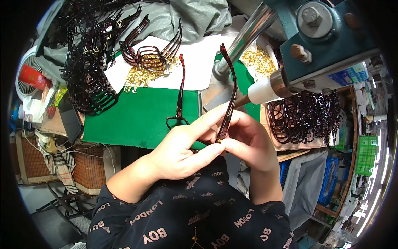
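Dark tortoiseshell eyeglasses (180, 95) are held between my two hands in front of my chest, temples pointing away from me. My left hand (180, 151) is closed on the front of the frame, thumb and fingers pinching near the right-hand hinge. At that same corner my right hand (255, 145) grips the base of the right temple (232, 89) with thumb and fingers. A tiny gold-coloured piece (220, 141) shows between the thumb tips. Most of the lenses' rims are hidden behind my fingers.
A green mat (124, 118) lies beyond my hands. Gold-coloured small parts (143, 79) and several frames (151, 58) rest on white paper (199, 62). More frames are heaped at left (87, 74) and right (304, 116). A teal machine (331, 45) overhangs from the right.
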Demonstrator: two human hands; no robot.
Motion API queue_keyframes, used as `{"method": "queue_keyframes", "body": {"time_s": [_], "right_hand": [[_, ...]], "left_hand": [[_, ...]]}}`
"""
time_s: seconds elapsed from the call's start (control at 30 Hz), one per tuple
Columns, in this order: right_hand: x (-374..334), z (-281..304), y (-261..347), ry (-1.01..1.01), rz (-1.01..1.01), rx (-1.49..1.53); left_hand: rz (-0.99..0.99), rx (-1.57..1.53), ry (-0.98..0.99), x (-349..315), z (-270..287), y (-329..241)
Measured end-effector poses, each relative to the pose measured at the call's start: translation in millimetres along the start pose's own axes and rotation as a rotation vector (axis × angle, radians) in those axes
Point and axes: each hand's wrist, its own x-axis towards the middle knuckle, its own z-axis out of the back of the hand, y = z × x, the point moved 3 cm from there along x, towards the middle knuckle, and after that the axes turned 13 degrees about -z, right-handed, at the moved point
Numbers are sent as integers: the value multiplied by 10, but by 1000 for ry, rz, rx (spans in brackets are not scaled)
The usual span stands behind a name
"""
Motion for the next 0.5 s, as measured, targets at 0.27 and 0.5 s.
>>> {"method": "queue_keyframes", "body": {"time_s": [0.27, 0.5], "right_hand": [[-219, 12, 261, -169, 247, -51], [-513, 165, 643, -754, 593, -595]], "left_hand": [[-65, -269, -22, 238, -246, -113], [129, -338, -176, 564, -361, -75]]}}
